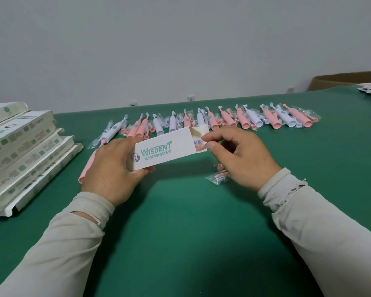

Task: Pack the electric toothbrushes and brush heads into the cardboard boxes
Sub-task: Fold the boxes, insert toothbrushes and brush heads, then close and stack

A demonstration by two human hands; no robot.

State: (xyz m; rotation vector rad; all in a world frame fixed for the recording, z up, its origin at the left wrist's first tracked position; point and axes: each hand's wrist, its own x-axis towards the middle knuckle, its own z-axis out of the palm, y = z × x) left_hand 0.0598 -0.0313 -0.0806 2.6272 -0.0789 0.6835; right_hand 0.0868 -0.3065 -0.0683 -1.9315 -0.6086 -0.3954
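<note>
Cardboard box (165, 147) (white, printed WISDENT) is gripped at its closed end by the left hand (114, 170). Right hand (240, 157) pinches a wrapped brush head (198, 142) at its open mouth, between thumb and forefinger.

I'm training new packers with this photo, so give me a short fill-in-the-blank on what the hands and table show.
1. The left hand grips the closed end of a white ____ printed WISDENT.
2. The right hand pinches the flap at the box's ____ end.
3. A wrapped brush head lies on the ____ table under the right hand.
4. The flat boxes are stacked on the person's ____ side.

Missing words: box; open; green; left
</note>
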